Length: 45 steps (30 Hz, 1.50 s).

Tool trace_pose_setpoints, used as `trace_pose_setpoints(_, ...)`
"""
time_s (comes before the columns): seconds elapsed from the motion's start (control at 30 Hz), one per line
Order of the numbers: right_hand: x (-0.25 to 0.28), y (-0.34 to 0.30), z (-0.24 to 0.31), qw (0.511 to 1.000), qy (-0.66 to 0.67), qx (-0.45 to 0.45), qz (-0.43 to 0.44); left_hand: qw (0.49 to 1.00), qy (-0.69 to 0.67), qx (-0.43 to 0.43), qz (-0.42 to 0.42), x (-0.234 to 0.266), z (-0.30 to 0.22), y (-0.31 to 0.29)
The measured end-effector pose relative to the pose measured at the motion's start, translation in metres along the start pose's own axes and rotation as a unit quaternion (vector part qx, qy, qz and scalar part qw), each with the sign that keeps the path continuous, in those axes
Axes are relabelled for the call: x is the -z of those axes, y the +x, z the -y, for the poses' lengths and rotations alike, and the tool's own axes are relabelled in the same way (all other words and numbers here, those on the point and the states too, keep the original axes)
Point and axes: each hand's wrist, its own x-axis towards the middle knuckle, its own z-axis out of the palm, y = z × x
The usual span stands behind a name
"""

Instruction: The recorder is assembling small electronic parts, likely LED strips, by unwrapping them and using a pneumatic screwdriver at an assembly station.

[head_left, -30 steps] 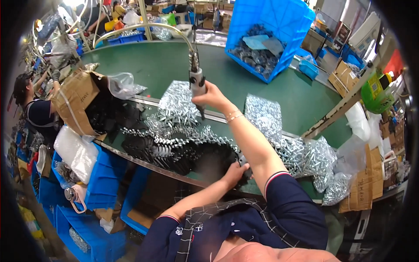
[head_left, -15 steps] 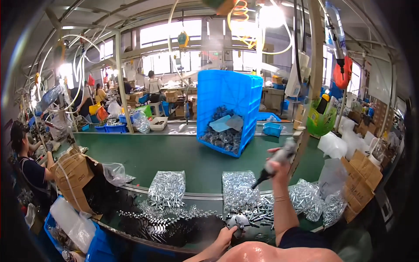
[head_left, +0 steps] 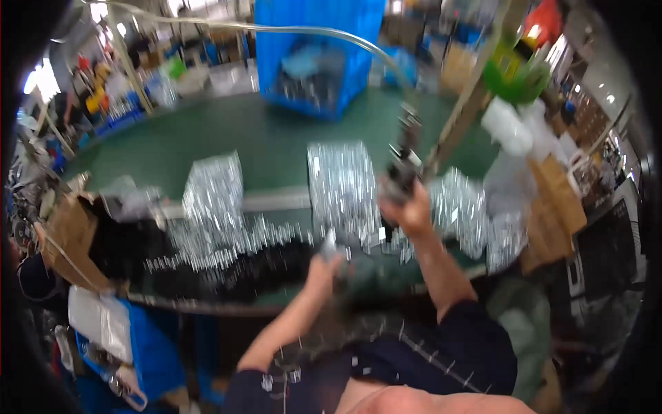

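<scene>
My right hand (head_left: 412, 210) is closed around a grey and black air screwdriver (head_left: 401, 176), held upright over the work surface. A clear hose (head_left: 324, 31) curves from the top of the tool. My left hand (head_left: 323, 274) is closed on a small silvery metal part (head_left: 331, 243) near the front edge; blur hides its details. Just beyond the hands lies an open clear bag of silvery bolts (head_left: 341, 183), with loose bolts spilling toward me. Left of it are a second bag of small metal pieces (head_left: 215, 186) and a spread of loose silvery and black pieces (head_left: 207, 252).
A large blue crate (head_left: 314, 41) of dark parts stands tilted on the green belt (head_left: 165, 134). More bagged bolts (head_left: 455, 207) and a cardboard box (head_left: 558, 207) lie right. A post (head_left: 458, 124) rises beyond my right hand. Another box (head_left: 72, 238) stands left, above a blue bin (head_left: 155, 352).
The view has tipped downward and blurred. My right hand has brought the screwdriver from a slanted pose to upright, closer to my left hand, which still holds the metal part.
</scene>
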Motion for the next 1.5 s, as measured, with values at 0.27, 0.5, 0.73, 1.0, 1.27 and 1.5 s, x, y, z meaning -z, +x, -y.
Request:
trace_pose_setpoints(0.27, -0.044, -0.009, -0.025, 0.996, 0.057, 0.052, 0.036, 0.995, -0.083, 0.044, 0.025, -0.006, 0.001, 0.003)
trace_pose_setpoints(0.5, -0.047, -0.035, -0.025, 0.99, 0.09, 0.11, 0.005, 0.997, -0.062, 0.04, 0.02, -0.007, 0.002, -0.013)
trace_pose_setpoints(0.73, -0.052, -0.036, -0.028, 0.988, 0.066, 0.131, 0.041, 0.997, -0.068, 0.046, 0.006, -0.011, -0.001, -0.008)
trace_pose_setpoints(1.0, -0.044, -0.029, -0.032, 0.986, 0.017, 0.156, 0.052, 0.995, -0.089, 0.033, 0.006, -0.012, -0.003, -0.008)
trace_pose_setpoints(1.27, -0.044, -0.034, -0.027, 0.989, 0.055, 0.135, 0.025, 0.996, -0.084, 0.027, 0.007, -0.011, 0.003, -0.005)
trace_pose_setpoints(1.5, -0.048, -0.033, -0.036, 0.987, 0.033, 0.137, 0.071, 0.996, -0.085, 0.035, 0.01, -0.012, -0.003, -0.006)
